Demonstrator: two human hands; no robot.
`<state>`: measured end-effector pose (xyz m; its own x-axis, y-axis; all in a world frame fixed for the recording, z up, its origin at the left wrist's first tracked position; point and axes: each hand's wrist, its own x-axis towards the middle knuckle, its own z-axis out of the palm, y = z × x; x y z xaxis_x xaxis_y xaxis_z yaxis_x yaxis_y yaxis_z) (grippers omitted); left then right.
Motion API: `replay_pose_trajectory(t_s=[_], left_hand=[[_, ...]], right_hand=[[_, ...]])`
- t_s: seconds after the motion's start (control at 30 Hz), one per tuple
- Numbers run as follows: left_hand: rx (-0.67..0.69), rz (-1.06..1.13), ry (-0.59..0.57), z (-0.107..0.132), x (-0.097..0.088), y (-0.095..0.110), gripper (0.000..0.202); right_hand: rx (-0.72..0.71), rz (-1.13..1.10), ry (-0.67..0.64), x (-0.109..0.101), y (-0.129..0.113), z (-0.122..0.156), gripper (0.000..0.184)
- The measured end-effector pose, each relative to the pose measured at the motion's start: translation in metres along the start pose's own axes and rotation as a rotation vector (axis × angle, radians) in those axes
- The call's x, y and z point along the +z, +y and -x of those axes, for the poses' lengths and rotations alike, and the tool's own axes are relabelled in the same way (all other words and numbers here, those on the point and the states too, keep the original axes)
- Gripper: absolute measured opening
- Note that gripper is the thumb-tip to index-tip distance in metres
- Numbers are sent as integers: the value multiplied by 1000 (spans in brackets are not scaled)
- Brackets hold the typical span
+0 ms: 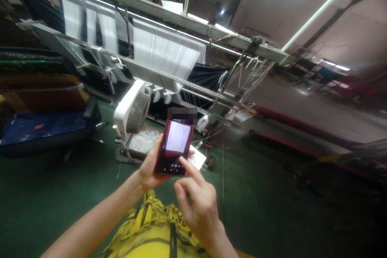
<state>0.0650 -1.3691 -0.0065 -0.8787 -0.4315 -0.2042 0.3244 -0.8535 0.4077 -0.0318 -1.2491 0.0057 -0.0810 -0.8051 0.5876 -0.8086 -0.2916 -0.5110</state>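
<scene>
A phone [174, 148] with a lit screen is gripped upright in the left hand [150, 167], above a lap covered in yellow cloth [154, 229]. The lower part of the screen is touched by the extended forefinger of the right hand [198, 201], its other fingers curled loosely. Beyond the phone, a white fan [133, 111] is seen on the green floor [256, 193], beneath a frame strung with white threads [166, 50].

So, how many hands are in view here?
2. The left hand holds a red smartphone at centre; the right hand, just below it, touches its screen. No others show.
</scene>
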Motion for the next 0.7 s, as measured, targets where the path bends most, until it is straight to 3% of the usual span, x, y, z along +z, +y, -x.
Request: replay_pose_trajectory(t_s=[0.7], left_hand=[[27, 13, 78, -1, 2, -3, 57]], right_hand=[[-17, 90, -54, 4, 7, -21, 14]])
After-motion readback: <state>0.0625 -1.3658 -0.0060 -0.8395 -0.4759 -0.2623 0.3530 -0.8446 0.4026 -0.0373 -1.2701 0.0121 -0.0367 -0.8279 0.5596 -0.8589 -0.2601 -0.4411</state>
